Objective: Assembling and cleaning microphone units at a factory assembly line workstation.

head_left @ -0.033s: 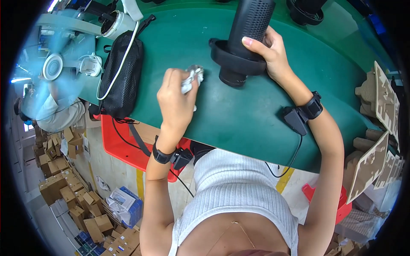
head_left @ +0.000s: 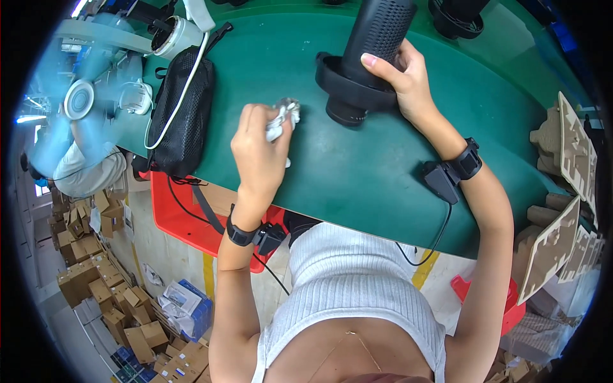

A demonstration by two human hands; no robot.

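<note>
My right hand (head_left: 412,83) is closed round a black cylinder with a perforated body and a wide collar (head_left: 354,83). It is tilted above the green table (head_left: 357,172), its narrow end low and its top cut off by the frame edge. My thumb lies on the near side of the body; the other fingers are partly hidden behind it. My left hand (head_left: 260,143) pinches a crumpled white and grey wipe (head_left: 281,120) just above the tabletop. A gap separates the wipe from the cylinder.
A black mesh bag (head_left: 184,115) lies at the left, with a white cable across it. Beyond are a white tub (head_left: 175,38) and a spinning fan (head_left: 78,100). Another black collared part (head_left: 454,20) stands far right. Moulded pulp trays (head_left: 555,249) stack by the right edge.
My left hand has shifted slightly left with the wipe, away from the cylinder. The cylinder's low end has risen a little in my right hand.
</note>
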